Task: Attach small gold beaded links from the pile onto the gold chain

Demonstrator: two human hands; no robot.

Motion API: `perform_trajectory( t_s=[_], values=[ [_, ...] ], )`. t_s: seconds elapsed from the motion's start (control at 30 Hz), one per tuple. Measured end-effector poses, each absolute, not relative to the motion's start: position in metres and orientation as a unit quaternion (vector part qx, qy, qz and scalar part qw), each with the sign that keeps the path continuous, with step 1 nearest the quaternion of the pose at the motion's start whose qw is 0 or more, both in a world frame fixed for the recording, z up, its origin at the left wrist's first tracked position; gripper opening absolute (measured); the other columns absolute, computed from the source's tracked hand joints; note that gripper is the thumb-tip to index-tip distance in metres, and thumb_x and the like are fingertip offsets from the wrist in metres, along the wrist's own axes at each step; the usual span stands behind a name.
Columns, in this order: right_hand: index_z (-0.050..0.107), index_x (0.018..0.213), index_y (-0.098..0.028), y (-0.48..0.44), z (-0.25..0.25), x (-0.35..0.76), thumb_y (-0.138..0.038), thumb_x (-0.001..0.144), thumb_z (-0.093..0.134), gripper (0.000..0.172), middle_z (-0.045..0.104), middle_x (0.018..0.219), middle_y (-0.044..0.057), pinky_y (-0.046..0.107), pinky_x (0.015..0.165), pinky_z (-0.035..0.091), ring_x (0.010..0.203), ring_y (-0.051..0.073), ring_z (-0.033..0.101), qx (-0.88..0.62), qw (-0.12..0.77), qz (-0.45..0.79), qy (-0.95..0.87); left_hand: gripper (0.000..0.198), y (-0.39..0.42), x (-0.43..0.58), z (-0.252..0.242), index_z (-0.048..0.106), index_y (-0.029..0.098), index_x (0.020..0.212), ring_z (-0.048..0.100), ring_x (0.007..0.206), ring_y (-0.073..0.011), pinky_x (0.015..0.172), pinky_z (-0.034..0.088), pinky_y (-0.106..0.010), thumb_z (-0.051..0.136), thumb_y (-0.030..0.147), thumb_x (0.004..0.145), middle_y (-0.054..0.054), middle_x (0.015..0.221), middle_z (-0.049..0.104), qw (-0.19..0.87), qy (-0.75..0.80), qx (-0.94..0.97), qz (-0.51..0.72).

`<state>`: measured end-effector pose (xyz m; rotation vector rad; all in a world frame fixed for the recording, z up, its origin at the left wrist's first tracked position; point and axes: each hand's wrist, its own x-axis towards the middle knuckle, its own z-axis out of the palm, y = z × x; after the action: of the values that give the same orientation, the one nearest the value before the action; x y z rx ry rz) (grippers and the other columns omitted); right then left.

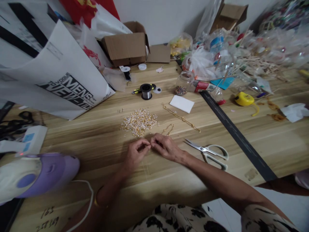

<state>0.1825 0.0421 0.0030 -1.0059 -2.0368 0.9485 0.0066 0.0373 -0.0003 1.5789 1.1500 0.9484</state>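
My left hand [137, 154] and my right hand [166, 146] meet fingertip to fingertip over the table. Both are closed in a pinch, and whatever they hold is too small to make out. Just beyond them lies a pile of small gold and clear beads [140, 121]. A short beaded gold chain [168, 129] rests right behind my right hand, and a longer gold chain [182, 118] stretches out farther back. To the right of my right hand, scissors [207, 153] with pale handles lie with blades slightly apart.
A wire spool [146, 91], a white card [182, 103] and a jar of beads [183, 83] stand farther back. At left are a large white bag [60, 71] and a purple appliance [53, 174] with a white cord. Plastic bottles, a yellow tape measure [244, 99] and a dark strip [236, 133] occupy the right.
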Motion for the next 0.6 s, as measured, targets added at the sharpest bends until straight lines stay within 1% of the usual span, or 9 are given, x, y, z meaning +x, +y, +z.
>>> perform_trajectory(
  t_s=[0.1, 0.17, 0.33, 0.43, 0.6],
  values=[
    [0.055, 0.084, -0.015, 0.042, 0.004, 0.182, -0.023, 0.088, 0.047, 0.012, 0.054, 0.071, -0.001, 0.020, 0.056, 0.035, 0.060, 0.009, 0.046, -0.403, 0.323, 0.405, -0.754, 0.006, 0.037, 0.008, -0.001, 0.061, 0.014, 0.068, 0.062, 0.072, -0.0150, 0.066, 0.051, -0.026, 0.061, 0.018, 0.073, -0.006, 0.074, 0.065, 0.420, 0.458, 0.662, 0.418],
    [0.056, 0.082, -0.015, 0.042, 0.005, 0.181, -0.023, 0.087, 0.049, 0.011, 0.052, 0.067, -0.003, 0.019, 0.053, 0.032, 0.056, 0.008, 0.042, -0.417, 0.313, 0.434, -0.734, 0.007, 0.036, 0.009, 0.000, 0.062, 0.015, 0.067, 0.062, 0.071, -0.0149, 0.066, 0.051, -0.026, 0.061, 0.016, 0.074, -0.006, 0.073, 0.065, 0.372, 0.453, 0.686, 0.431],
    [0.055, 0.080, -0.014, 0.041, 0.003, 0.178, -0.027, 0.087, 0.049, 0.016, 0.051, 0.067, -0.003, 0.018, 0.053, 0.031, 0.058, 0.008, 0.041, -0.412, 0.329, 0.497, -0.689, 0.010, 0.033, 0.012, 0.005, 0.063, 0.016, 0.068, 0.063, 0.068, -0.0134, 0.066, 0.051, -0.026, 0.058, 0.013, 0.075, -0.004, 0.070, 0.066, 0.235, 0.447, 0.735, 0.454],
    [0.054, 0.079, -0.014, 0.041, 0.000, 0.175, -0.030, 0.087, 0.048, 0.019, 0.051, 0.068, -0.002, 0.019, 0.054, 0.032, 0.060, 0.008, 0.042, -0.410, 0.345, 0.523, -0.663, 0.010, 0.032, 0.013, 0.007, 0.062, 0.016, 0.070, 0.063, 0.069, -0.0127, 0.066, 0.051, -0.025, 0.057, 0.012, 0.077, -0.004, 0.071, 0.067, 0.204, 0.442, 0.747, 0.453],
    [0.054, 0.077, -0.014, 0.041, -0.003, 0.172, -0.033, 0.087, 0.050, 0.022, 0.049, 0.065, -0.003, 0.019, 0.053, 0.031, 0.058, 0.008, 0.040, -0.424, 0.359, 0.535, -0.637, 0.009, 0.033, 0.010, 0.003, 0.060, 0.017, 0.073, 0.062, 0.070, -0.0128, 0.067, 0.050, -0.025, 0.057, 0.011, 0.078, -0.004, 0.072, 0.066, 0.183, 0.423, 0.771, 0.441]
  ],
)
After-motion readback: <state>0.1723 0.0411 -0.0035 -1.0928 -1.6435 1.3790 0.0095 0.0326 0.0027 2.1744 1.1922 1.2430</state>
